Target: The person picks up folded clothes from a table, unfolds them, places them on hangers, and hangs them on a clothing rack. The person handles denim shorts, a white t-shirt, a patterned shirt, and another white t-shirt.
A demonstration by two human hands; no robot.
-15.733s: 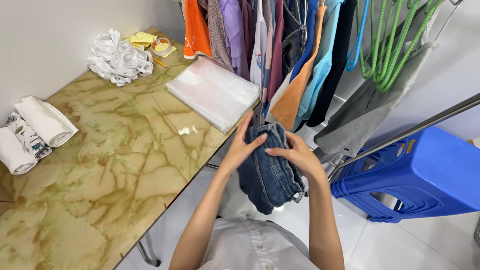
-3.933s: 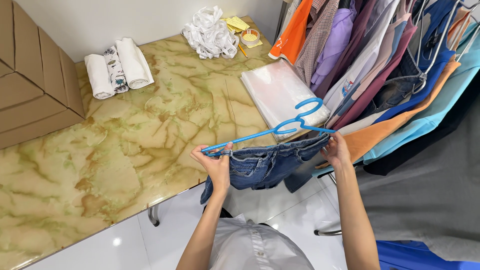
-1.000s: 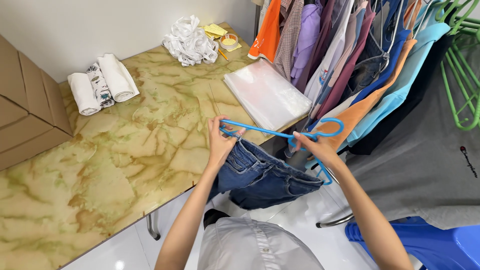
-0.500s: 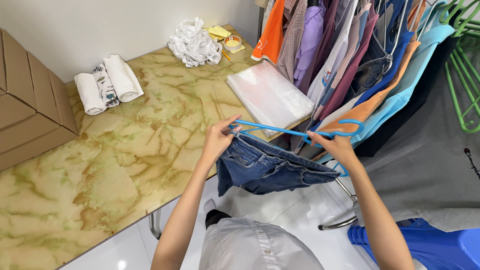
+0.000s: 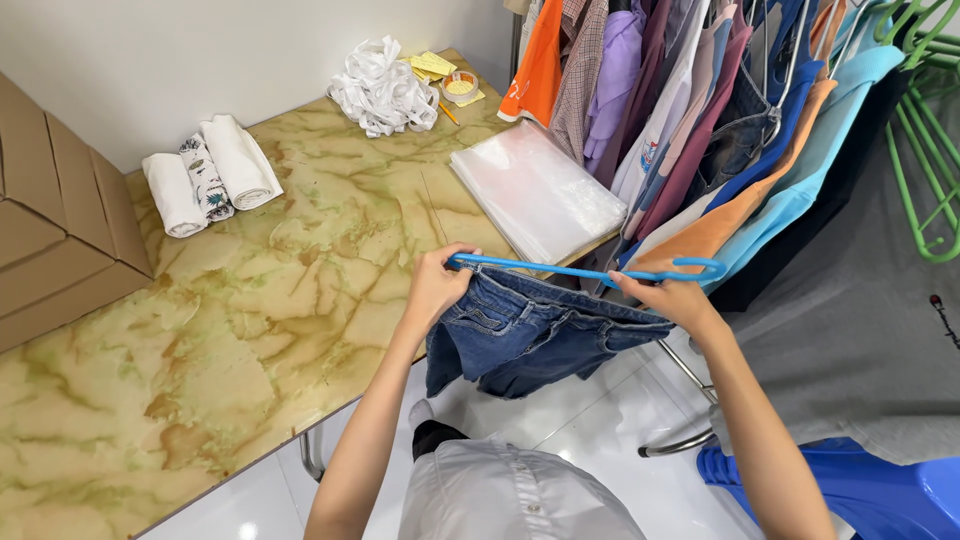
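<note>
Currently left hand (image 5: 437,290) and right hand (image 5: 668,296) both closed on blue plastic hanger (image 5: 585,270), held level off the worktop (image 5: 250,300) edge so dark denim shorts (image 5: 530,335) drape evenly.

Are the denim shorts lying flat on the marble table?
No, the denim shorts hang off a blue hanger that both hands hold past the edge of the marble table.

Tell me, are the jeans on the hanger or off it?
On it: the jeans hang from the blue hanger, held by the left hand and right hand.
</note>
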